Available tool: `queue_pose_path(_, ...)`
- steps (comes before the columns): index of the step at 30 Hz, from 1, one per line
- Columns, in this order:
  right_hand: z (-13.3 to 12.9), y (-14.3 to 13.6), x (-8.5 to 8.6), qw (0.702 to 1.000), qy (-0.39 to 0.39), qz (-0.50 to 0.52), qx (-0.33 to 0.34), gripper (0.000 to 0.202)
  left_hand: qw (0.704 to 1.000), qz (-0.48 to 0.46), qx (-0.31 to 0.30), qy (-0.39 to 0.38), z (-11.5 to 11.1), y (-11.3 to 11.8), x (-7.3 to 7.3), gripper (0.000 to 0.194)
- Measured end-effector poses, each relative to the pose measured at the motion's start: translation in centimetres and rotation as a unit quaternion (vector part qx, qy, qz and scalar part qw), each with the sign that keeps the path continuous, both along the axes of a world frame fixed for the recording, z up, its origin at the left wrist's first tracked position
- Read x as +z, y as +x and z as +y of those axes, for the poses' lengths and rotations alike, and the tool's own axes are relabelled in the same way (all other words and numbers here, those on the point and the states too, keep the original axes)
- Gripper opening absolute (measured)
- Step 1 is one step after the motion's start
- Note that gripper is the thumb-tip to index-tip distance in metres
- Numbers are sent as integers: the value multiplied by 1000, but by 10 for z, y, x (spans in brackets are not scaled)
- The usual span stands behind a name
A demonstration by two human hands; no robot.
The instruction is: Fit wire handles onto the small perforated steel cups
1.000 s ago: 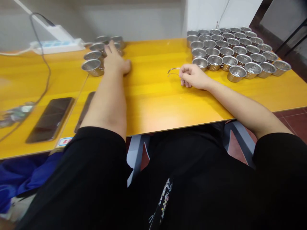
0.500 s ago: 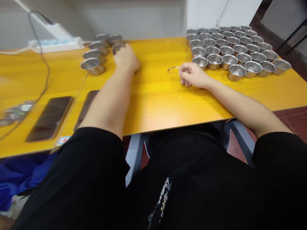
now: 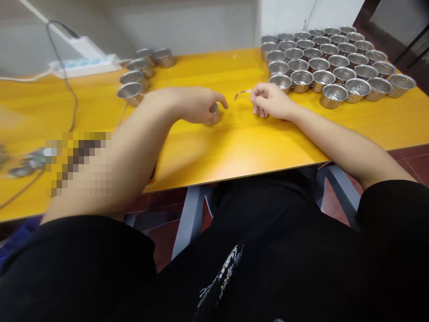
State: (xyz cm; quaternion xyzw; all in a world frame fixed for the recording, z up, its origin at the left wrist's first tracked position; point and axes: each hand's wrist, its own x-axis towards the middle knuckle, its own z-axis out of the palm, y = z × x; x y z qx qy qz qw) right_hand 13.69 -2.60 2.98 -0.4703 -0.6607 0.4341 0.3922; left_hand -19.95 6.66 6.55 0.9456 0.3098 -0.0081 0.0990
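Observation:
My left hand [image 3: 197, 105] is over the middle of the table, its fingers curled round a small metal cup [image 3: 213, 117]. Most of that cup is hidden by the hand, and it is low over the wood or resting on it; I cannot tell which. Close by on the right, my right hand [image 3: 268, 100] pinches a pair of curved metal tweezers [image 3: 243, 92], whose bent tips point left towards the left hand. Behind the right hand begins a block of perforated metal cups [image 3: 301, 81] in rows. A smaller group of such cups [image 3: 130, 92] stands at the back left.
The yellow table [image 3: 231, 156] has its front edge just before my body. At the back left lies a white power strip [image 3: 85, 65] with a dark cable [image 3: 63, 67] running forward. Left of my forearm is a blurred, pixelated patch [image 3: 78, 163] over dark items.
My left hand has drawn one cup away from the back left group and carried it right and nearer, towards the tweezers. My right hand has stayed almost in place.

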Motion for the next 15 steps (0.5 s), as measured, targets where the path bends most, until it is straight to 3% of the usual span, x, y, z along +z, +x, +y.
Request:
queue_pose_path(2, 2, 1, -2, 1000, 4, -2, -1, 33, 998, -4, 3, -57, -40, 18, 20, 62)
queue_pose_path(4, 3, 2, -4, 1000, 8, -3, -2, 30, 996, 19, 23, -90, -82, 37, 52, 70)
queue_pose_path(7, 4, 3, -5, 1000, 10, 1, -2, 30, 990, 27, 118, -65, -130, 55, 105, 79)
queue_pose_path(9, 5, 3, -6, 1000, 9, 4, -3, 29, 984, -2, 174, -26, -146, 54, 129, 87)
queue_pose_path(10, 6, 3, -6, 1000, 7, 5, -5, 29, 981, -23, 194, -14, -149, 51, 135, 90)
queue_pose_path(12, 8, 3, -7, 1000, 6, 8, -10, 29, 973, -56, 224, 3, -149, 44, 133, 99)
queue_pose_path(15, 10, 3, -7, 1000, 7, 18, -16, 33, 972, 7, 232, -29, -146, 44, 106, 125)
